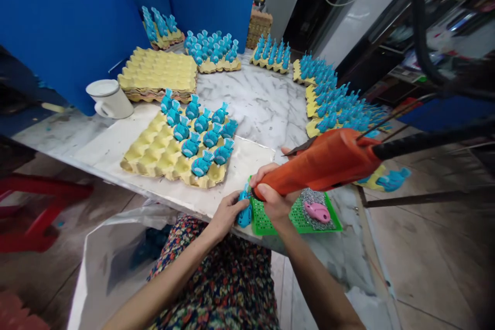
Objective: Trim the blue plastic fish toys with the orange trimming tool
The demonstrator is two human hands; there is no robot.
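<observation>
My left hand [226, 215] is closed around a blue fish-shaped toy piece [244, 211] at the table's front edge. My right hand [275, 201] grips the front end of an orange electric screwdriver [317, 165], whose tip points down toward the blue piece. Whether the tip touches it I cannot tell, as fingers cover that spot. Right beside the piece lies a green perforated tray [297, 224] with a heap of small silvery screws [314, 196] and a pink oval object [317, 212] on top of them.
Left of my hands is a yellow egg tray [154, 149], partly filled with blue fish toys [201, 163]. Stacked egg trays [158, 69] and a white mug [109, 98] stand behind it. More filled trays line the back and right edges. A black cable [425, 142] runs from the screwdriver.
</observation>
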